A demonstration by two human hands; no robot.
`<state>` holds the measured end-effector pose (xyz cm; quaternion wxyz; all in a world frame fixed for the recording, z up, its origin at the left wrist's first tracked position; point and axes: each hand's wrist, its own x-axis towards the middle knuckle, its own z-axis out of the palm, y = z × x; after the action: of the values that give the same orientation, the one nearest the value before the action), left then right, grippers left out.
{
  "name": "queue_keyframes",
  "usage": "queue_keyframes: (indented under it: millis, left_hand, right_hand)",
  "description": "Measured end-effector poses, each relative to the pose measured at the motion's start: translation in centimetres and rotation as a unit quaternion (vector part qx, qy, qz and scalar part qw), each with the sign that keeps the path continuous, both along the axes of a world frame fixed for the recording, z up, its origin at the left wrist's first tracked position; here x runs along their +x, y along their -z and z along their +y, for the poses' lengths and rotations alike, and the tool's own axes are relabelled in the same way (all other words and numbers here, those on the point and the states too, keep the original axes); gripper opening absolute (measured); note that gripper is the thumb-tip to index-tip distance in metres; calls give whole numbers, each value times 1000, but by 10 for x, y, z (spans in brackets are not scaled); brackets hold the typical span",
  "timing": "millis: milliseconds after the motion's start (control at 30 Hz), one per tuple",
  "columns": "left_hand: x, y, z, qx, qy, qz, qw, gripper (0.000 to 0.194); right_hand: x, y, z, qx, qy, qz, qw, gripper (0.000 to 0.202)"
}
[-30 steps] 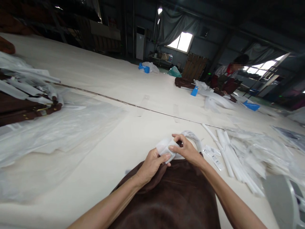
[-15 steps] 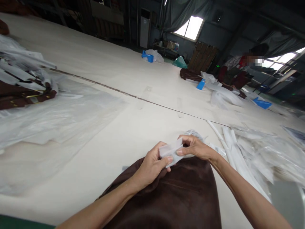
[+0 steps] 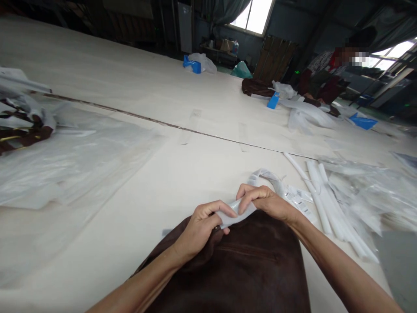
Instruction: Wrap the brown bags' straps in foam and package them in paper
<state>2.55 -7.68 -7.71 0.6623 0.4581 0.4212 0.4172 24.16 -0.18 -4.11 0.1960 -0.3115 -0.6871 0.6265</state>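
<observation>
A dark brown leather bag (image 3: 247, 265) lies in front of me. At its far edge my left hand (image 3: 205, 224) and my right hand (image 3: 260, 200) both grip a white foam sheet (image 3: 239, 217), folded around something at the bag's top. The fingers of both hands press on the sheet from above, close together; what lies inside the fold is hidden. Just beyond my right hand, a bag handle (image 3: 260, 174) wrapped in white curves over the table. Tags with printed labels (image 3: 299, 203) lie to the right of the handle.
White foam strips (image 3: 335, 213) and clear plastic bags (image 3: 361, 187) lie on the right of the white table (image 3: 169, 182). Plastic sheeting (image 3: 81, 165) and a wrapped brown bag (image 3: 29, 134) are at left. Across the table a person (image 3: 329, 74) bends over brown goods.
The foam sheet, whose edge stood up before, is now folded down under my fingers. My left fingers have moved over its top. The view has shifted slightly, and more of the handle shows.
</observation>
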Motion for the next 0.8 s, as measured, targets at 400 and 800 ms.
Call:
queue_keyframes:
  millis: [400,800]
  left_hand:
    - [8,4,3,55,-36,17,998,29]
    - [8,0,27,-64,20,92,994,55]
  right_hand:
    - [-10,0,-1,89,34,-2,995,27]
    - [4,-2,-26,259,130,-54,956,37]
